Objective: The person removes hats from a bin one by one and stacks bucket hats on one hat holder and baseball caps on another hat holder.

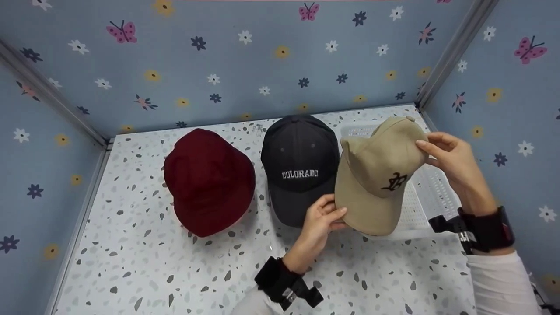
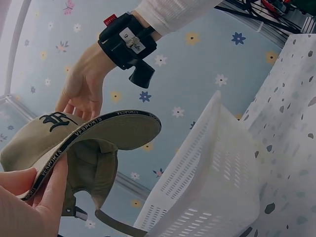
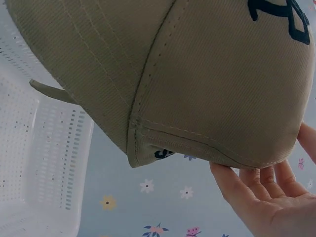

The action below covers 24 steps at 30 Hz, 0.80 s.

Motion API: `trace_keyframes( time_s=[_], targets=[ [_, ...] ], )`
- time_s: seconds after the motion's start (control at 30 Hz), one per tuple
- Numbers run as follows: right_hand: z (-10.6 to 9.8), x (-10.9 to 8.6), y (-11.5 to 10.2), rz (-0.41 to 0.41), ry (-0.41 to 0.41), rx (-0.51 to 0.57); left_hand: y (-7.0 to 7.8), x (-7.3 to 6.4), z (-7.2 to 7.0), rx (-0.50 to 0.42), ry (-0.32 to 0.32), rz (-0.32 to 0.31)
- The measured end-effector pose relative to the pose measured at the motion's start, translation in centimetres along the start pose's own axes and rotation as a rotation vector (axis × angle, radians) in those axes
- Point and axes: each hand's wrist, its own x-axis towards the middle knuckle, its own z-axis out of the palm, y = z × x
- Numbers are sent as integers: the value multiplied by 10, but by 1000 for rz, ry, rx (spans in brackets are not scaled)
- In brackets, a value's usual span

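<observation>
A tan baseball cap (image 1: 380,175) with a dark embroidered letter is held up over a white perforated basket (image 1: 431,197) at the right. My left hand (image 1: 323,216) pinches the edge of its brim, thumb above and fingers beneath. On the other side my right hand (image 1: 453,159) grips the crown between thumb and fingers. In the left wrist view the cap's (image 2: 59,133) hollow underside shows, with its back strap hanging loose. Close beside the left hand lies a black cap (image 1: 299,166) lettered COLORADO, its brim partly behind that hand.
A dark red cap (image 1: 208,181) lies on the speckled white tabletop (image 1: 175,271), left of the black one. Blue flowered panels (image 1: 262,57) wall in the table at the back and both sides. Cables (image 2: 247,17) show at the top of the left wrist view.
</observation>
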Motion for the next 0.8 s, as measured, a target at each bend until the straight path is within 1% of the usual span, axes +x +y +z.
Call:
trace_keyframes(
  time_s=[0.13,0.33,0.43,0.53,0.67,0.8],
  targets=[
    [4,-4,-1,-59,25,24,5,-1,-1,-7,-4,12],
    [13,-10,-1,-167,64,49,16,-4,-2,-37,-11,-7],
    [17,-15,0,-225,98,28,21,-5,-3,-54,-18,0],
    [20,-19,3,-271,138,-32,27,-6,-3,-79,-15,5],
    [24,-24,7,-295,190,-87,34,-9,-5,-104,-15,19],
    [30,-27,13,-296,236,-101,41,-10,-6,-123,-19,38]
  ],
)
